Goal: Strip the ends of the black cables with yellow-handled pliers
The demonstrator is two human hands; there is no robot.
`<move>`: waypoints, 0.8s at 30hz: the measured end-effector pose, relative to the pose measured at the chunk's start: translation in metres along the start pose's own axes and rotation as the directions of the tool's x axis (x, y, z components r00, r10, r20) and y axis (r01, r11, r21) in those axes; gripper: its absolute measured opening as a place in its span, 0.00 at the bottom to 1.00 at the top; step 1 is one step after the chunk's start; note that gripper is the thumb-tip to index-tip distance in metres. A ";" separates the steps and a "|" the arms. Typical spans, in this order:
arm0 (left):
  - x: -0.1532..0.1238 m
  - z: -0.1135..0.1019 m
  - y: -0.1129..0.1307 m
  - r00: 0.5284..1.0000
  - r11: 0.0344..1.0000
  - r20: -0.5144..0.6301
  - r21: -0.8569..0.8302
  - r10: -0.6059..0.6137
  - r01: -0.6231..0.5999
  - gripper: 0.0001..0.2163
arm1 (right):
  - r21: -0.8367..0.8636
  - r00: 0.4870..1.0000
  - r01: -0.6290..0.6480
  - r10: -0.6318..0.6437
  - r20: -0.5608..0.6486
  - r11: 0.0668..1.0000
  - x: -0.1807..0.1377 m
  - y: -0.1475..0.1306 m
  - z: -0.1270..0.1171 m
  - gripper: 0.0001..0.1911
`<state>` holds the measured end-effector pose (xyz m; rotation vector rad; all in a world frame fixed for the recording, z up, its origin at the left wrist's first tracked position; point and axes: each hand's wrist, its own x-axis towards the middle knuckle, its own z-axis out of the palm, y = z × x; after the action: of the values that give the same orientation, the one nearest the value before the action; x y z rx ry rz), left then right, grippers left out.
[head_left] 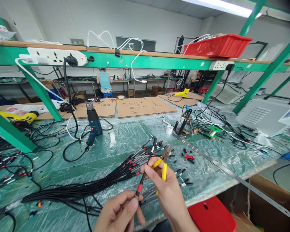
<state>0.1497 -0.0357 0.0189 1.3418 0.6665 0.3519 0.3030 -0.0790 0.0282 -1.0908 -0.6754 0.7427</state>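
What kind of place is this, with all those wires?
Probably a cable workshop: a big bundle of cables lies on the bench, a heat gun stands there, and the right hand holds pliers.

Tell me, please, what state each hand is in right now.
Left hand: closed, pinching the black cable near its red band.
Right hand: closed, holding the yellow-handled cutters and pinching the same cable.

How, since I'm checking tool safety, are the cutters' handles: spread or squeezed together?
Spread: the cutters have yellow handles angling apart in the right hand. Jaws: cannot tell.
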 end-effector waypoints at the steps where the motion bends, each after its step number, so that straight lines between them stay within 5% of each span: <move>1: 0.000 0.000 0.000 1.000 1.000 0.000 0.006 0.007 -0.007 0.25 | 0.002 1.000 -0.001 0.001 0.004 1.000 0.000 0.000 0.000 0.10; 13: -0.001 0.001 -0.002 0.992 0.990 -0.103 0.134 0.066 -0.051 0.23 | 0.034 1.000 -0.016 0.015 0.023 0.999 -0.004 0.001 -0.010 0.07; 21: -0.003 -0.001 0.002 0.941 0.889 -0.172 0.411 0.293 -0.202 0.12 | 0.075 1.000 -0.021 0.022 -0.014 0.997 -0.008 -0.004 -0.009 0.09; 24: -0.001 -0.004 -0.001 0.886 0.794 -0.168 0.536 0.432 -0.286 0.10 | 0.083 1.000 -0.018 0.020 -0.016 0.996 -0.010 -0.006 -0.009 0.09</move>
<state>0.1460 -0.0337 0.0180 1.9539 0.7665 0.7326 0.3053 -0.0930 0.0296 -1.0282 -0.6156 0.7703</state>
